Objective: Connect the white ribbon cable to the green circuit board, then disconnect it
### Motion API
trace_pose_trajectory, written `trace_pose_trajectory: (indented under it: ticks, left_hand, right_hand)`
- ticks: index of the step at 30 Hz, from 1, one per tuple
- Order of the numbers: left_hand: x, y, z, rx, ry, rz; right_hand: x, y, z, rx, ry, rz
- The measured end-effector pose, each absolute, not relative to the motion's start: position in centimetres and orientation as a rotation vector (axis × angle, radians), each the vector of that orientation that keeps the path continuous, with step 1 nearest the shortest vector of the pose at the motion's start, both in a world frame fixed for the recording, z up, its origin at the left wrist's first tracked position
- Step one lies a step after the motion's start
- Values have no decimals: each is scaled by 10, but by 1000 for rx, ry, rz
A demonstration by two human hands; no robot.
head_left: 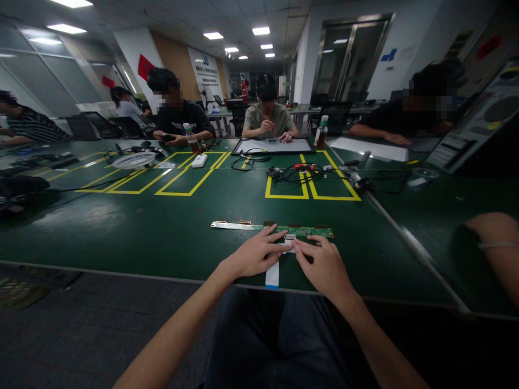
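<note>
A long, narrow green circuit board [312, 231] lies crosswise on the table in front of me. A white flat ribbon cable [272, 274] with a blue end runs from the board's connector towards the table's front edge. My left hand [253, 254] has its fingers spread, some tips resting on the board and others over the cable. My right hand [324, 265] pinches at the cable beside the connector, thumb and index finger close together; its other fingertips reach the board's lower edge. Fingers partly cover the joint between cable and board.
Yellow tape outlines [174, 194] mark the green table [141, 227]. Black cables [287, 172], a white fan [135, 160] and bottles [321, 132] lie or stand farther back. A metal strip [401, 232] runs along the right. Several people sit around the table; one person's arm [497, 246] is close on my right.
</note>
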State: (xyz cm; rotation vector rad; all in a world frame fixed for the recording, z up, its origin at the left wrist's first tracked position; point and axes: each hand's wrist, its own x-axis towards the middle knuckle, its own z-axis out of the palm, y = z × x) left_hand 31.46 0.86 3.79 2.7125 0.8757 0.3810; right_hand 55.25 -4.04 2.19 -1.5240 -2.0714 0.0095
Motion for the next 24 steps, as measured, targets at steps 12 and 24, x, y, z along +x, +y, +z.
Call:
trace_pose_trajectory:
  ticks: [12,24]
  left_hand:
    - [311,8,37,2720,988,383]
    - [167,44,24,2369,1832,270]
  right_hand:
    - [599,-48,15,-1608,-1940,-71]
    - [607,-51,9,-1602,-1961,-95]
